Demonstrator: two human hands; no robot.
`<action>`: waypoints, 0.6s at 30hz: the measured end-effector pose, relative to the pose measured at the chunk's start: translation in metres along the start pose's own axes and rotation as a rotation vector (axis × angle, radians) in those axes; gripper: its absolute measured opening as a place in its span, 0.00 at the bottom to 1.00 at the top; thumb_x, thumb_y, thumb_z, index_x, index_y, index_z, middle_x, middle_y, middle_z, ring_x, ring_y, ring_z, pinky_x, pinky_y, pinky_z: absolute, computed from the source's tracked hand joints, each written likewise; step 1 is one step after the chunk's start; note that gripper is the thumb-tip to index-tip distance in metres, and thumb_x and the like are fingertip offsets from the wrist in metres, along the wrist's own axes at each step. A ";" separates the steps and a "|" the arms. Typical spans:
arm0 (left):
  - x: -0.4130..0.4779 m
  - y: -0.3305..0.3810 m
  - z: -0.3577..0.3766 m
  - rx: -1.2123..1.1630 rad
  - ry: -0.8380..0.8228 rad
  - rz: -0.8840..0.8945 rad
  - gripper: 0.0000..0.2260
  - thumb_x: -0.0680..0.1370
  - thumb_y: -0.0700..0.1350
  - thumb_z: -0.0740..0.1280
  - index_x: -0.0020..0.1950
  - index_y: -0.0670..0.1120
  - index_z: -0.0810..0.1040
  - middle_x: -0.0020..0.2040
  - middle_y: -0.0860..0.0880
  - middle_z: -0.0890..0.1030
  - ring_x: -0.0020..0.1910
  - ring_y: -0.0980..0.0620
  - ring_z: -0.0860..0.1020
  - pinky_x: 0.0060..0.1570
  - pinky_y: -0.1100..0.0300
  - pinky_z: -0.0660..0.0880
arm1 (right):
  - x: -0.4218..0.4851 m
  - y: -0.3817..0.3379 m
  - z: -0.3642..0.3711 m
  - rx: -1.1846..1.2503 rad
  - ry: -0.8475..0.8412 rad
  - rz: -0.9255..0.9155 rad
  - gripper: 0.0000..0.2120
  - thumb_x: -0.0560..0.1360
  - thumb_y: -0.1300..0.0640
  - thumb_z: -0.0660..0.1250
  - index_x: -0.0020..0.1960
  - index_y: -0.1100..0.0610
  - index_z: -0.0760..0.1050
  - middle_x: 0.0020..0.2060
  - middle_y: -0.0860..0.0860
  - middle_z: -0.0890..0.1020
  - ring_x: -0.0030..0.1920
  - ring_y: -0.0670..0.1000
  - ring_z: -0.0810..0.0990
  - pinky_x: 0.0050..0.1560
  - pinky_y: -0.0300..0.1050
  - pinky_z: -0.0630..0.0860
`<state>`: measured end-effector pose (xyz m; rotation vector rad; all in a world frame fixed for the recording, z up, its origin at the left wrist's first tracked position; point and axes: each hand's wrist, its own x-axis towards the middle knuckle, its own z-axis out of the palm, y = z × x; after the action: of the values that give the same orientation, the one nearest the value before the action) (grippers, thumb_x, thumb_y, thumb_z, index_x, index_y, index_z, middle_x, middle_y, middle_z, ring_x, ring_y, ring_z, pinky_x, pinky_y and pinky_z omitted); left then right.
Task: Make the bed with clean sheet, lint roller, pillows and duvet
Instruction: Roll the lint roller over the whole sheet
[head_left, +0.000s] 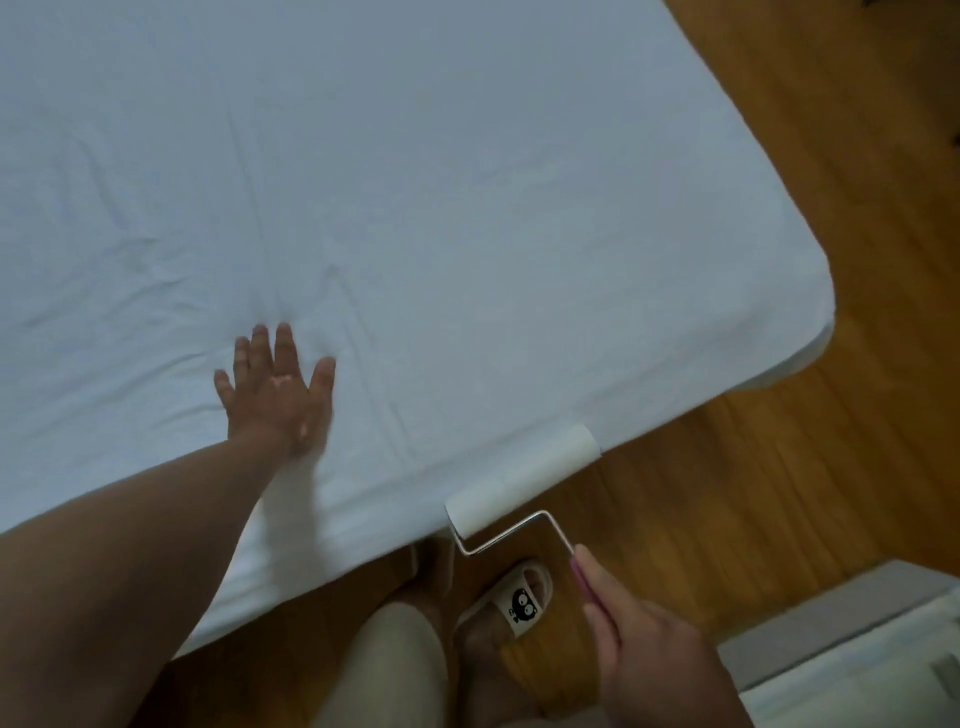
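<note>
On the sheet (467, 182) left hand (278, 392) lies flat; right grip (644, 639) wraps roller (522, 480).

White sheet (415, 208), pink-handled lint roller (522, 480)

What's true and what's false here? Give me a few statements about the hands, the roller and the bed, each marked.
1. The left hand lies flat, fingers spread, on the sheet. True.
2. The right hand holds the lint roller by its handle. True.
3. The roller's head sits in the sheet's middle. False: it is at the sheet's near edge.
4. Pillows lie on the sheet. False: none are in view.
5. The sheet is perfectly smooth. False: it is creased around the left hand.
</note>
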<state>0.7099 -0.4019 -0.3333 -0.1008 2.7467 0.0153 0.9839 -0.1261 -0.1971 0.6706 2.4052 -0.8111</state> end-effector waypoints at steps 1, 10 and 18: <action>0.001 0.004 -0.005 -0.015 0.024 -0.010 0.32 0.81 0.65 0.47 0.80 0.49 0.53 0.81 0.44 0.52 0.80 0.43 0.49 0.76 0.40 0.47 | 0.005 -0.001 -0.010 0.029 0.028 -0.053 0.41 0.65 0.52 0.81 0.67 0.28 0.63 0.22 0.41 0.67 0.22 0.34 0.65 0.25 0.24 0.67; 0.120 0.049 -0.051 -0.108 0.161 -0.055 0.29 0.82 0.62 0.49 0.80 0.51 0.53 0.82 0.47 0.48 0.80 0.47 0.46 0.76 0.42 0.45 | 0.142 -0.044 -0.081 0.096 0.356 -0.124 0.41 0.68 0.53 0.72 0.67 0.18 0.58 0.24 0.50 0.77 0.31 0.48 0.75 0.35 0.23 0.67; 0.339 0.111 -0.120 -0.060 0.188 0.019 0.31 0.80 0.66 0.38 0.81 0.57 0.40 0.81 0.52 0.38 0.80 0.49 0.36 0.75 0.37 0.39 | 0.365 -0.185 -0.157 0.010 0.312 -0.258 0.23 0.76 0.48 0.70 0.64 0.26 0.70 0.50 0.41 0.86 0.53 0.41 0.80 0.45 0.21 0.66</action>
<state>0.3436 -0.3169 -0.3527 -0.0964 2.9357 0.0983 0.5540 -0.0485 -0.2327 0.5294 2.8151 -0.8751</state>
